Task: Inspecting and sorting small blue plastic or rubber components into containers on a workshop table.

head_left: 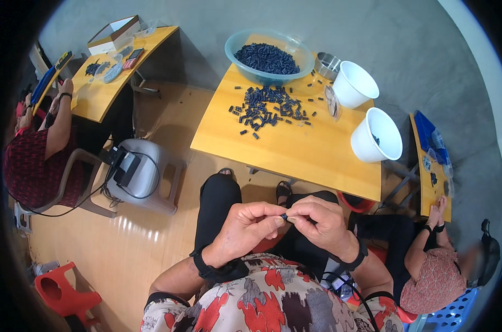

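Over my lap, my left hand (250,228) and my right hand (320,220) meet fingertip to fingertip. Between them they pinch a small dark cylindrical piece (285,216), mostly covered by the fingers. Ahead of my hands is a yellow wooden table (306,155) with a loose heap of small black cylindrical pieces (265,105) spread on it. Behind the heap, a translucent greenish basin (234,47) holds many more of them. At the table's right side a white bucket (367,145) lies tilted, with a few dark pieces inside.
A second white bucket (353,83), a metal bowl (327,65) and a clear plastic bag (332,103) stand at the table's far right. Co-workers sit at a left table (110,94) and a right table (428,193). A grey stool (146,171) with cables and a red stool (68,293) are to my left.
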Available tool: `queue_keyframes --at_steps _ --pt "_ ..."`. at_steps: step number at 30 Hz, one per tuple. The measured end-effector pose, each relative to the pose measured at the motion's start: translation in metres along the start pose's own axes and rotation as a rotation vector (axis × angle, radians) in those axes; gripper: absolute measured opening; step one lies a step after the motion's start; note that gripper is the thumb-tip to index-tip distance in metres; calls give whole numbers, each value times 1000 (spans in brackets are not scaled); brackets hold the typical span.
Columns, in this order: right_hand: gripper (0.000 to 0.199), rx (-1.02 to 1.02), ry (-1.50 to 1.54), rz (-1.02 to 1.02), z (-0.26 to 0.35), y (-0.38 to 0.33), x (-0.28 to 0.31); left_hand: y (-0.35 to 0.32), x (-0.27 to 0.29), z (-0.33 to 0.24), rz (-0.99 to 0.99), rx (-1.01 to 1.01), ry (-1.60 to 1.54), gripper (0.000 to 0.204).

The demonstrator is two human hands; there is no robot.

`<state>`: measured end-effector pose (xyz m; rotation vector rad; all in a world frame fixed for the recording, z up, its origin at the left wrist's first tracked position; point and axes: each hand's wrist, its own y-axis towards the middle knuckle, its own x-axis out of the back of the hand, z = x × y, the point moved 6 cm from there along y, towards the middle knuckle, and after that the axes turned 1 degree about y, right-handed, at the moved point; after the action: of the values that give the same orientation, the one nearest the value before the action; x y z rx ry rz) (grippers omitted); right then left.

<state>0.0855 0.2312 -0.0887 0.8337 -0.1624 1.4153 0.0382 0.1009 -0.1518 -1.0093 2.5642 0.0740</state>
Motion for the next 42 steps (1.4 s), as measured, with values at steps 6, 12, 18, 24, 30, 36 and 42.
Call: queue_keyframes --at_steps 6,12,18,24,30,36,42 --pt "15 -74 115 23 -16 3 -6 9 6 7 7 54 -53 16" --pt "9 -170 96 110 -40 13 -8 19 15 14 -15 76 -102 16" --pt "8 -511 195 60 -111 25 1 27 27 27 -29 152 -119 14" --pt "11 -665 319 6 -180 34 19 34 38 36 -43 198 -182 11" --pt "12 -661 114 -42 -219 52 41 40 41 44 -57 247 -247 10" --pt "17 -531 -81 -88 -218 76 45 48 45 48 -59 260 -259 9" --pt "25 -408 -213 33 -206 102 34 54 48 50 -60 266 -271 9"
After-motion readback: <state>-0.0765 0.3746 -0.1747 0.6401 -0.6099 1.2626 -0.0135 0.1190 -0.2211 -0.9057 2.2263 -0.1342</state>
